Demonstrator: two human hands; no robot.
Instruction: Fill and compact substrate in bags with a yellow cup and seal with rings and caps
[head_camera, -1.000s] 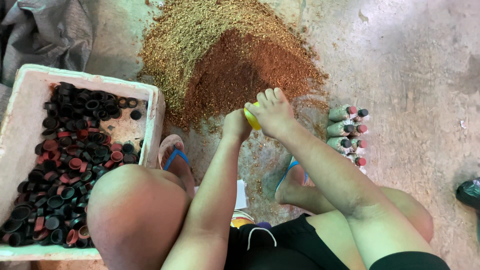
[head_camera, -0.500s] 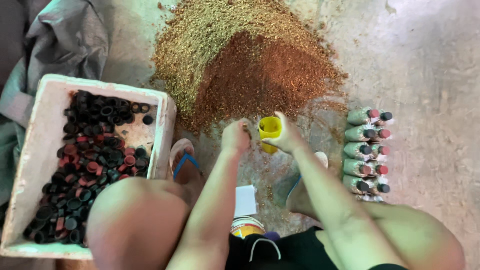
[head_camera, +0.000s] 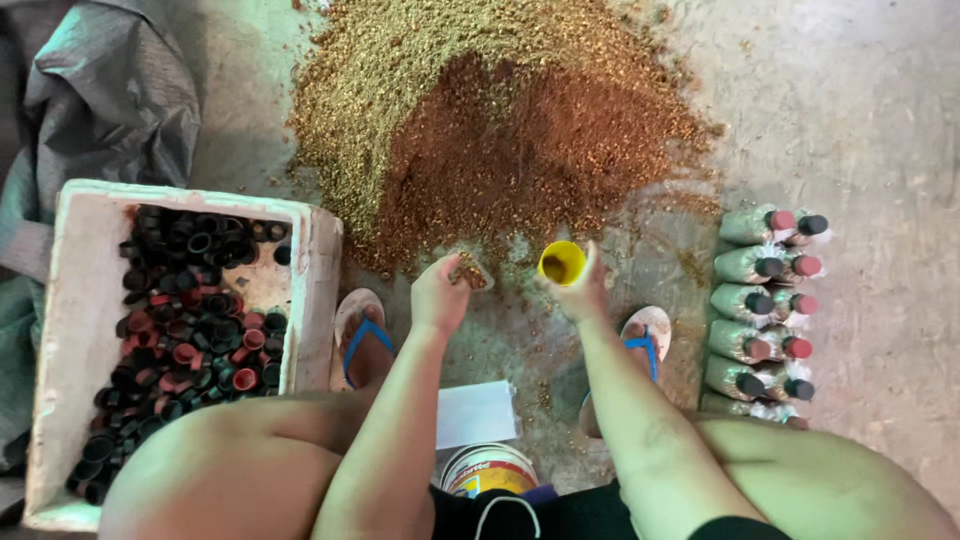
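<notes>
Yellow funnel (head_camera: 562, 263) is sitting mouth-up in the right hand (head_camera: 580, 290), just right of the left hand (head_camera: 440, 295), which is pinching sawdust (head_camera: 468, 270); the heap (head_camera: 500, 130) is lying beyond both.

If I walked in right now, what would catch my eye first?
The big heap of tan and reddish-brown grit on the floor, straight ahead. Just below it, the right hand holds a small yellow cup and the left hand a pinch of grit. A white box of black and red caps sits left; capped bottles lie right.
</notes>
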